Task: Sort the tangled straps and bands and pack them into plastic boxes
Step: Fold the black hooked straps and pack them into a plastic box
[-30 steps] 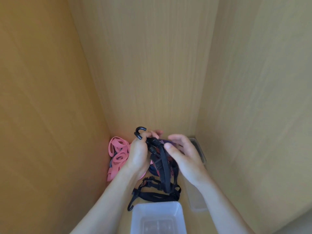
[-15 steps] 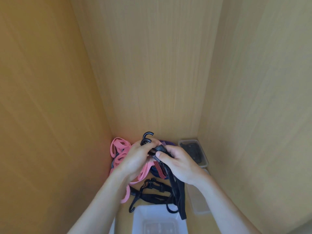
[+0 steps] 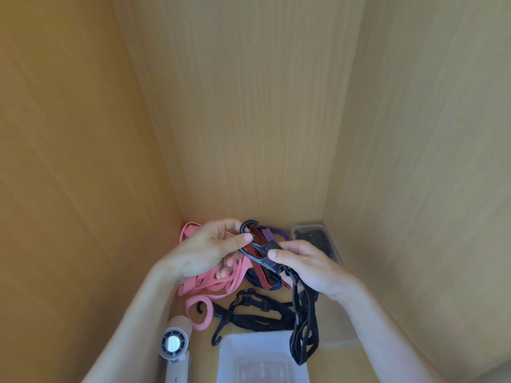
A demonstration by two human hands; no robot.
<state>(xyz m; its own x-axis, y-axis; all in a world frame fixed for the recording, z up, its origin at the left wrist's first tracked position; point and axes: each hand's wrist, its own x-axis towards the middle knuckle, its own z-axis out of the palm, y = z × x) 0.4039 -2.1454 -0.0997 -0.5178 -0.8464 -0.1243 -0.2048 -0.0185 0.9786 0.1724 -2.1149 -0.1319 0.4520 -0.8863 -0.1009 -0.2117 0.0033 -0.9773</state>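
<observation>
Low in the frame's centre, the left hand pinches the curved top of a black hook between thumb and fingers. The right hand, just right of it, is curled round the hook's base. Both grips are narrow and closed on the hook. From the right hand a black strap hangs in loops, and its lower end dangles over the right edge of the front box, a clear tub at bottom centre.

Under the left hand lies a heap of pink bands, against the left wall. Behind the hook sit a red-and-black striped band and a purple band. A dark blue band shows below the hands. More black straps with buckles and hooks lie tangled on the floor between the pink heap and the front box.

A back box, clear with dark things inside, stands in the right rear corner. A white fan lies at lower left
</observation>
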